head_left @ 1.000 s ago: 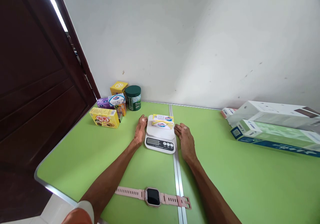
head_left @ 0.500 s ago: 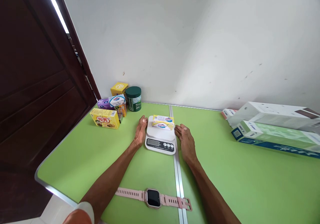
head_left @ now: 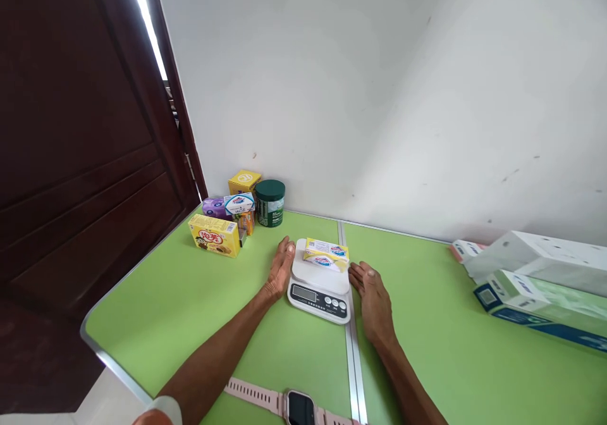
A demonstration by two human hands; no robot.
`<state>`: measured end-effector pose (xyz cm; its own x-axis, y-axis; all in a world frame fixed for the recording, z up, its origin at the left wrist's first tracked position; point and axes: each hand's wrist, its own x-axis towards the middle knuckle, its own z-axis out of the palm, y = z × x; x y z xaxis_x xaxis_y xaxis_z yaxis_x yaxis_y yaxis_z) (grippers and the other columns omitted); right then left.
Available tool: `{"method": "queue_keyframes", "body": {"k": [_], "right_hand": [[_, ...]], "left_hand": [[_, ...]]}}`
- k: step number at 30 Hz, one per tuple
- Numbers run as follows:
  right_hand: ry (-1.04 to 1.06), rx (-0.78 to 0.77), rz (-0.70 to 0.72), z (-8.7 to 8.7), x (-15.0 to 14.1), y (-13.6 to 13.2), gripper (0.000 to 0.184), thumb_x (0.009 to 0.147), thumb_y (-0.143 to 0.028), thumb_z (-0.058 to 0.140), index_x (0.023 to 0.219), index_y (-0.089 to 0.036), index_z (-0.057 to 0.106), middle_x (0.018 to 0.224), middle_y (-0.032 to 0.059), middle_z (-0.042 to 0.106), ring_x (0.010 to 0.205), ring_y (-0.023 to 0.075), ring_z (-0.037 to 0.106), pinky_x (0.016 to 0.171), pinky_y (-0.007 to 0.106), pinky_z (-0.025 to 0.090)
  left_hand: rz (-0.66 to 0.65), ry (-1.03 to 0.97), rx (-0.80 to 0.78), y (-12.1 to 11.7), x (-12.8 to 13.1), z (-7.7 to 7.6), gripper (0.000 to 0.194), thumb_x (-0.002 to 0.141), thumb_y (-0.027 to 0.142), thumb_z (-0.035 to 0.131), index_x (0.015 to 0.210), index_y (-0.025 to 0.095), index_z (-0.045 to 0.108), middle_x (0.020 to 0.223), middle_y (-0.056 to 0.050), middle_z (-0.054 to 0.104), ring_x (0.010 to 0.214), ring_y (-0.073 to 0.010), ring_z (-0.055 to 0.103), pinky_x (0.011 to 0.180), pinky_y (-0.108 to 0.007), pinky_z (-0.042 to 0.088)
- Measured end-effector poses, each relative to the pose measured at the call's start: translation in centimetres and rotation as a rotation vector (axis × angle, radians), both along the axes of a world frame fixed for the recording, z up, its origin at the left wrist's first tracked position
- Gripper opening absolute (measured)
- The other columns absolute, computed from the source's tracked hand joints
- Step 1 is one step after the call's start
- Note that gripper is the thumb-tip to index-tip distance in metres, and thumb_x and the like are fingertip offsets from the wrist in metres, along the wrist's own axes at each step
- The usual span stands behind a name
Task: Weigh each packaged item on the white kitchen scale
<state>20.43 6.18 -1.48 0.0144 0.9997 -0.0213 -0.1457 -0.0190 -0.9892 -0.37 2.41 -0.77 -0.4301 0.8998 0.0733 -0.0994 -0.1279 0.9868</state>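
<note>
A white kitchen scale (head_left: 318, 309) lies on the green table with its dark display facing me. On its platform rests a yellow-and-white soap box (head_left: 326, 256), lying on its side. My left hand (head_left: 281, 268) is at the scale's left edge, fingers stretched forward and holding nothing. Along the right edge is my right hand (head_left: 374, 297), its fingers extended, also with nothing in it. Whether either hand touches the scale I cannot tell. Nearer to me lies a pink-strapped smartwatch (head_left: 300, 407), partly cut off by the lower frame edge.
At the back left stand a yellow snack box (head_left: 214, 236), a purple pack (head_left: 214, 207), a white-and-blue box (head_left: 239, 203), another yellow box (head_left: 244, 181) and a green-lidded jar (head_left: 270, 203). Long cartons (head_left: 545, 298) lie at the right. A metal seam (head_left: 354, 365) crosses the table (head_left: 190, 324).
The camera view has shifted, so the scene appears lower and further right. Both hands stay beside the scale, and the soap box remains on its platform.
</note>
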Motion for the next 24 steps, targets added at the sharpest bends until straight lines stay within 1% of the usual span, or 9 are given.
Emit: {"method": "queue_keyframes", "body": {"k": [3, 5, 8, 12, 15, 18, 24], "right_hand": [[-0.001, 0.003, 0.000, -0.1, 0.0, 0.0, 0.090, 0.092, -0.090, 0.061, 0.152, -0.023, 0.064, 0.160, 0.0150, 0.068, 0.145, 0.0361, 0.068, 0.133, 0.058, 0.045], [-0.006, 0.007, -0.001, 0.0, 0.0, 0.0, 0.089, 0.092, -0.089, 0.061, 0.151, -0.022, 0.065, 0.160, 0.0155, 0.068, 0.144, 0.0360, 0.068, 0.132, 0.057, 0.046], [-0.008, 0.012, -0.004, 0.0, 0.1, 0.0, 0.090, 0.092, -0.089, 0.061, 0.150, -0.020, 0.065, 0.159, 0.0172, 0.069, 0.144, 0.0359, 0.069, 0.132, 0.056, 0.047], [-0.007, 0.020, -0.001, -0.1, 0.1, 0.0, 0.083, 0.095, -0.086, 0.061, 0.147, -0.022, 0.068, 0.156, 0.0155, 0.071, 0.142, 0.0353, 0.070, 0.132, 0.057, 0.047], [-0.007, 0.026, 0.004, -0.2, 0.1, 0.0, 0.081, 0.095, -0.086, 0.061, 0.145, -0.023, 0.068, 0.155, 0.0154, 0.071, 0.142, 0.0352, 0.070, 0.131, 0.057, 0.047], [-0.001, 0.025, 0.004, 0.0, 0.1, -0.1, 0.084, 0.093, -0.089, 0.062, 0.143, -0.022, 0.068, 0.155, 0.0165, 0.070, 0.143, 0.0356, 0.068, 0.132, 0.058, 0.046], [-0.022, 0.045, 0.005, 0.4, 0.0, -0.3, 0.088, 0.091, -0.093, 0.061, 0.142, -0.022, 0.069, 0.154, 0.0169, 0.070, 0.143, 0.0359, 0.068, 0.131, 0.058, 0.046]], "left_hand": [[-0.013, 0.054, -0.030, -0.5, 0.0, 0.8, 0.108, 0.093, 0.095, 0.056, 0.167, 0.017, 0.051, 0.172, -0.024, 0.056, 0.166, -0.0383, 0.049, 0.140, -0.053, 0.036], [-0.014, 0.085, -0.043, -0.7, -0.1, 1.2, 0.104, 0.095, 0.093, 0.055, 0.166, 0.018, 0.052, 0.172, -0.023, 0.057, 0.165, -0.0374, 0.050, 0.140, -0.053, 0.036], [-0.011, 0.120, -0.051, -0.8, -0.2, 1.4, 0.096, 0.098, 0.089, 0.054, 0.165, 0.020, 0.054, 0.171, -0.021, 0.059, 0.165, -0.0365, 0.051, 0.140, -0.053, 0.036], [-0.003, 0.147, -0.050, -0.9, -0.1, 1.5, 0.095, 0.099, 0.087, 0.055, 0.164, 0.018, 0.056, 0.172, -0.022, 0.057, 0.165, -0.0373, 0.050, 0.139, -0.052, 0.038], [-0.007, 0.128, -0.047, -0.8, 0.0, 1.4, 0.098, 0.097, 0.087, 0.058, 0.165, 0.018, 0.053, 0.172, -0.023, 0.056, 0.165, -0.0378, 0.050, 0.138, -0.053, 0.038], [-0.018, 0.086, -0.033, -0.7, 0.0, 1.3, 0.106, 0.092, 0.090, 0.062, 0.167, 0.017, 0.049, 0.173, -0.024, 0.054, 0.165, -0.0379, 0.050, 0.139, -0.053, 0.038], [-0.035, 0.027, -0.003, -0.6, 0.0, 1.2, 0.114, 0.084, 0.091, 0.072, 0.167, 0.017, 0.049, 0.172, -0.027, 0.055, 0.165, -0.0420, 0.049, 0.139, -0.058, 0.037]]}}
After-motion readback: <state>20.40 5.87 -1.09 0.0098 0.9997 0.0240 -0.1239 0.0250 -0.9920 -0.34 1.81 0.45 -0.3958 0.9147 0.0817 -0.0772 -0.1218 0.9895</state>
